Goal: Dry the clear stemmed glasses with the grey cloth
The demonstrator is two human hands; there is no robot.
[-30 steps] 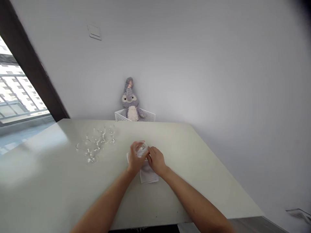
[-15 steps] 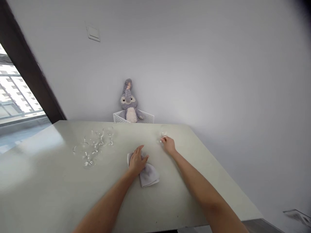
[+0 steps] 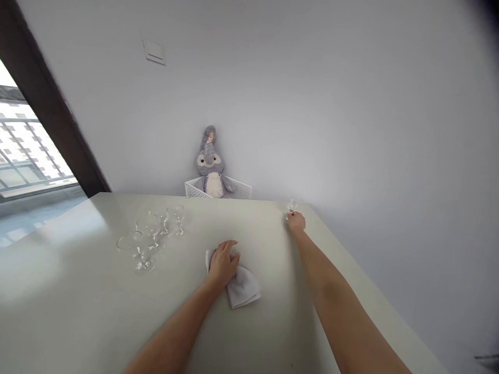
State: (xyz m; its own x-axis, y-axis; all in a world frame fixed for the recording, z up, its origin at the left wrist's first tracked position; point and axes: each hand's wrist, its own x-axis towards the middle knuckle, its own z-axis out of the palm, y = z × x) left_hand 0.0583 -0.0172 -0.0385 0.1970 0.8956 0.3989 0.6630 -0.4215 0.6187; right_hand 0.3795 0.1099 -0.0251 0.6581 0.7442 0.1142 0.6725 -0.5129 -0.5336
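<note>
At the far right of the table, my right hand [image 3: 297, 222] pinches a small clear stemmed glass [image 3: 292, 204] low down. The glass stands upright; its base is partly hidden by the fingers. My left hand [image 3: 223, 264] lies on a folded white cloth [image 3: 245, 289] near the table's middle, fingers apart and not wrapped round it. To the left of the cloth, several more clear stemmed glasses [image 3: 144, 264] stand upright in a loose cluster, their outlines overlapping.
The pale table [image 3: 78, 301] reaches back to a grey-white wall. Behind its far edge, a grey plush rabbit [image 3: 213, 183] sits in a white perforated basket [image 3: 244, 191]. A dark frame [image 3: 58, 104] borders a window at left; a switch [image 3: 155, 50] is on the wall.
My right hand has carried the glass right and farther back, toward the table's far right corner. My left hand has stayed on the cloth. The view has shifted slightly.
</note>
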